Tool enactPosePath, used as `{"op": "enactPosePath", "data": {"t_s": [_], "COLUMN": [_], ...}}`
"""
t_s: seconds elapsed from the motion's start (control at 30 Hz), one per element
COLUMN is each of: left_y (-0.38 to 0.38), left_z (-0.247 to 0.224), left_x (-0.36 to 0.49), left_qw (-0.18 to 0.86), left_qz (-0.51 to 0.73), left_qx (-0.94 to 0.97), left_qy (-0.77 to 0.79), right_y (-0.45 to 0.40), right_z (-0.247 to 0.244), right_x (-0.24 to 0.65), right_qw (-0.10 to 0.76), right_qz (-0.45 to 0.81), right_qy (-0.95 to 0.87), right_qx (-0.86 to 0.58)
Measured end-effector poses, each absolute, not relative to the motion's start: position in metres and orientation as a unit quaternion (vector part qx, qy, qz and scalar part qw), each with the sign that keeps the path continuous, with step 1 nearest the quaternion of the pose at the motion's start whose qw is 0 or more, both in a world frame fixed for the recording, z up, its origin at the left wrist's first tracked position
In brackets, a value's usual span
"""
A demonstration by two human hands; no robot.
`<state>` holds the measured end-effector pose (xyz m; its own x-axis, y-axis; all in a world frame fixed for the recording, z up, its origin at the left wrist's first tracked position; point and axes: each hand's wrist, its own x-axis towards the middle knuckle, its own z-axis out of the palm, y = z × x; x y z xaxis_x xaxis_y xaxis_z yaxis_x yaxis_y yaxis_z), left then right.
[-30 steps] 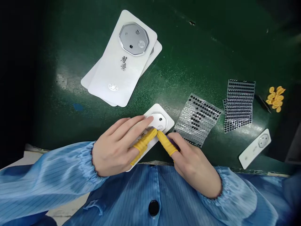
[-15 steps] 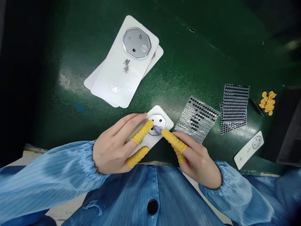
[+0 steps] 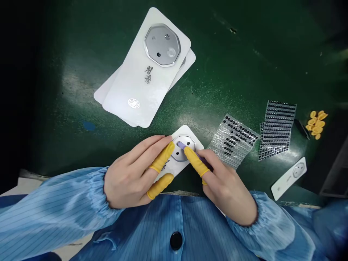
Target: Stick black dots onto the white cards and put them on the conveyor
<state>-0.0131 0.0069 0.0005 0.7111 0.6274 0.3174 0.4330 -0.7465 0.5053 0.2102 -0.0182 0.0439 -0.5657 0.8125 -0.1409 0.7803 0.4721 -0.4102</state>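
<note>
A small white phone back cover (image 3: 199, 145) lies on the table under my hands. Its round-cornered camera plate (image 3: 178, 156) has several dark holes. My left hand (image 3: 136, 170) presses and steadies the cover from the left, with yellow finger cots on index finger and thumb. Pinched in my right hand (image 3: 223, 185) is a slim purple tool (image 3: 181, 145), its tip touching the plate at the upper left hole. Yellow cots also cover fingers of this hand. Part of the tool is hidden behind the fingers.
Two larger white phone covers (image 3: 130, 83) overlap at the back left. To the right lie a clear sheet with black dots (image 3: 236, 139), stacked dotted sheets (image 3: 280, 123), a black pen-like tool (image 3: 302, 129), yellow finger cots (image 3: 317, 125) and another small white cover (image 3: 285, 183).
The purple tool's tip has shifted up and left across the camera plate, to the upper left hole. My left index finger has drawn back slightly. The whole view has shifted a little.
</note>
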Motion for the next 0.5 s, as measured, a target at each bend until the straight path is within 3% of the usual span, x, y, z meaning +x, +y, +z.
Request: {"op": "enactPosePath", "data": {"t_s": [0.3, 0.5], "left_y": [0.008, -0.013], "left_z": [-0.006, 0.008], "left_x": [-0.009, -0.014], "left_qw": [0.154, 0.179], "left_qz": [0.185, 0.148], "left_qx": [0.924, 0.904], "left_qy": [0.298, 0.358], "right_y": [-0.021, -0.005], "right_z": [0.042, 0.047], "right_x": [0.206, 0.235], "right_qw": [-0.004, 0.171], "right_qz": [0.176, 0.294], "right_qy": [-0.867, -0.826], "right_qx": [-0.467, -0.450]}}
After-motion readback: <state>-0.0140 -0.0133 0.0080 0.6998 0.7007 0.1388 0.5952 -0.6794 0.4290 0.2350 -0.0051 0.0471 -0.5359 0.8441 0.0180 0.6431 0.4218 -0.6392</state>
